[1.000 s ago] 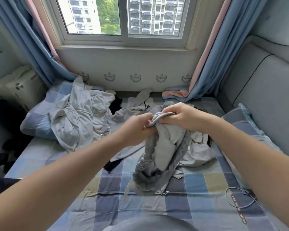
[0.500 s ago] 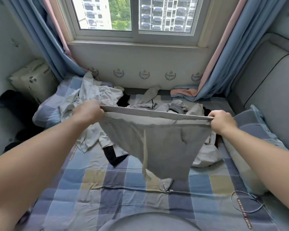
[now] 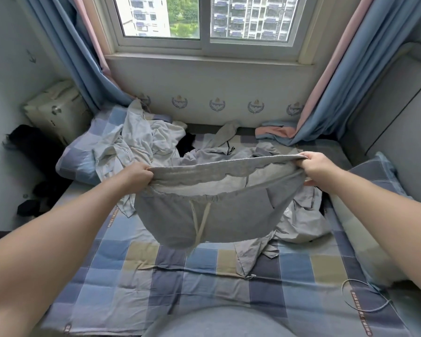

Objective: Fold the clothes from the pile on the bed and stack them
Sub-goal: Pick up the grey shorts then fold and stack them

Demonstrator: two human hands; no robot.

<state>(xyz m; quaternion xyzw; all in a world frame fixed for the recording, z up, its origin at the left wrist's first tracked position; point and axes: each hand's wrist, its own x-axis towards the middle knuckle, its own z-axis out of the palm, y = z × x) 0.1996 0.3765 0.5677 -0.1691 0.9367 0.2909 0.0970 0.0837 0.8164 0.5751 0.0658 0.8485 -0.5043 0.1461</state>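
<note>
Gripping grey shorts (image 3: pixel 211 217) by the waistband (image 3: pixel 228 167), with curled left hand (image 3: pixel 137 177) at one end and pinching right hand (image 3: pixel 317 170) at the other. Stretched wide in the air above the checked bed (image 3: pixel 143 278), with drawstring (image 3: pixel 199 224) dangling. Behind them, crumpled clothes pile (image 3: pixel 141 142) under the window (image 3: pixel 204 20).

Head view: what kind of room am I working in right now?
Most likely a bedroom in a high-rise flat: a bed in checked bedding, a matching pillow beside a padded headboard, and a curtained window facing apartment blocks.
</note>
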